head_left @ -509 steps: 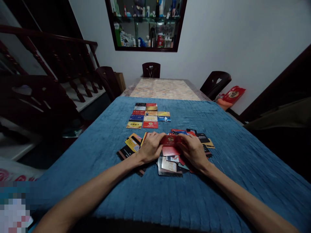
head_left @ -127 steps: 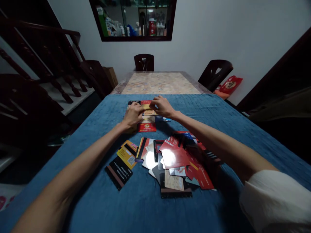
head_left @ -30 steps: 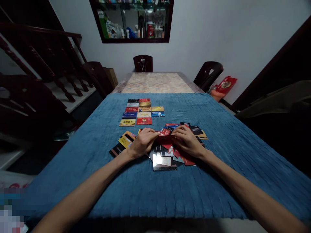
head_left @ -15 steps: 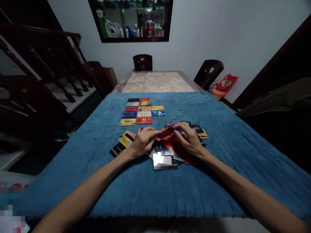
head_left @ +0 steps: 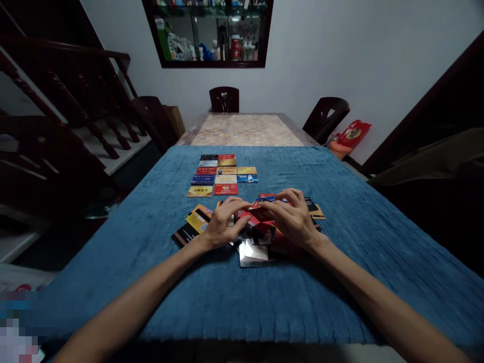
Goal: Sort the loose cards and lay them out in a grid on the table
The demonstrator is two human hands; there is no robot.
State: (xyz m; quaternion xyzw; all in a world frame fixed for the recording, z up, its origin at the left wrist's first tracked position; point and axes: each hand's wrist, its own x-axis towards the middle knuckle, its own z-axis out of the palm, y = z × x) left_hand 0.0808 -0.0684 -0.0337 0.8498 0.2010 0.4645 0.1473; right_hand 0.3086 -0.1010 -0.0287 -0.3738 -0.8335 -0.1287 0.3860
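A red card [head_left: 261,214] is tilted up above a loose pile of cards. My right hand [head_left: 295,219] is closed on it, index finger along the upper edge, its thumb mostly hidden. At the card's left end is my left hand [head_left: 224,224], thumb and index finger apart; whether the fingertip touches the card is unclear. Beneath the hands lie red, black and grey cards, partly covered. A shiny silver-grey card [head_left: 253,253] lies at the pile's near edge. Left of my left hand are a yellow card [head_left: 197,220] and a black card [head_left: 183,234].
Farther off, several cards are laid in rows, including a gold card [head_left: 199,191] and a red card [head_left: 226,189]. A blue cloth [head_left: 151,277] covers the near table. Dark chairs [head_left: 224,100] stand around it. Black and yellow cards stick out beyond my right hand.
My left thumb and index finger have spread apart. The red card has turned and lowered slightly, with my right fingers moved left across it. The view has shifted a little.
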